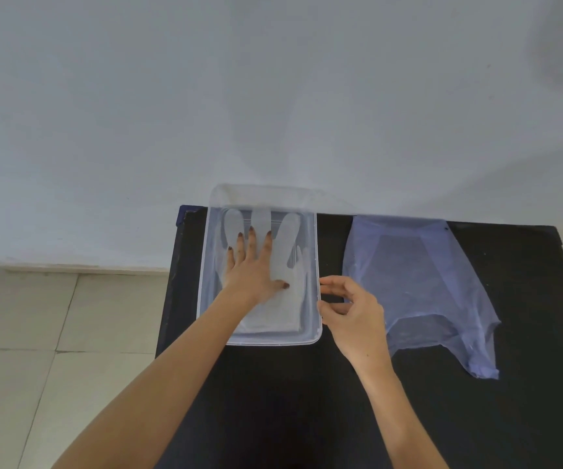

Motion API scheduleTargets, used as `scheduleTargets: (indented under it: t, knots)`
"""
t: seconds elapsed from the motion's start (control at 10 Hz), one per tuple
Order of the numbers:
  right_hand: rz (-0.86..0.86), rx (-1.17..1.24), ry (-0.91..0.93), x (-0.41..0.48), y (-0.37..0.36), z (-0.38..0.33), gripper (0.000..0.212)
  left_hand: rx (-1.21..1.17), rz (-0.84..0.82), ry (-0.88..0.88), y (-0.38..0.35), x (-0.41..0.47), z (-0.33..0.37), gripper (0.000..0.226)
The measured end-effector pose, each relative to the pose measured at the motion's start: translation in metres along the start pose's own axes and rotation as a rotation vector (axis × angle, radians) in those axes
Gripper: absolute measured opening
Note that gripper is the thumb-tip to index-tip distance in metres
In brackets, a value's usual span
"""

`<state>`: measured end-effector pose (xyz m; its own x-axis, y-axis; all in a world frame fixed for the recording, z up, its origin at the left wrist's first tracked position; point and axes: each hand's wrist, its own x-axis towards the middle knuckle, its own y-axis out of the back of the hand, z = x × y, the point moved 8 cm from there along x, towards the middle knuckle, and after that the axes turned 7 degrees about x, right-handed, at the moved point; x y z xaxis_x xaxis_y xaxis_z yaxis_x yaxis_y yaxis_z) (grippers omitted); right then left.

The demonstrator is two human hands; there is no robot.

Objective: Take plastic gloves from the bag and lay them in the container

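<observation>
A clear plastic container (317, 265) stands at the far left of the black table. Translucent plastic gloves (288, 238) lie flat inside it, fingers pointing away from me. My left hand (251, 265) presses down flat on the gloves with its fingers spread. My right hand (351, 309) hovers just outside the container's right rim, fingers curled loosely apart, holding nothing that I can see. The bluish see-through bag (419, 286) lies flat on the table to the right of that hand.
The black table (290, 401) ends at a white wall (273, 96) behind the container. Pale floor tiles (36, 333) lie off the table's left edge.
</observation>
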<state>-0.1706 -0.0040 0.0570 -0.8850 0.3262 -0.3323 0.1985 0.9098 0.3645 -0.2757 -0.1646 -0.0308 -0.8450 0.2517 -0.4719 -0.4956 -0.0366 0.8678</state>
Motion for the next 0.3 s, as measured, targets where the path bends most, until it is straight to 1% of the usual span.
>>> scheduleTargets:
  t: [0.1, 0.2, 0.3]
  knots:
    - [0.003, 0.017, -0.010, -0.0002, 0.0003, 0.0006, 0.027, 0.017, 0.006, 0.005, 0.0004, 0.0038, 0.0015, 0.103]
    - [-0.004, 0.026, -0.011, 0.0000, 0.0010, 0.0004, 0.027, 0.017, -0.029, 0.012, -0.0036, 0.0081, 0.0000, 0.103]
    - [-0.012, 0.028, -0.026, -0.0013, -0.0003, -0.0022, 0.028, -0.011, 0.021, 0.011, 0.0005, 0.0068, 0.0005, 0.097]
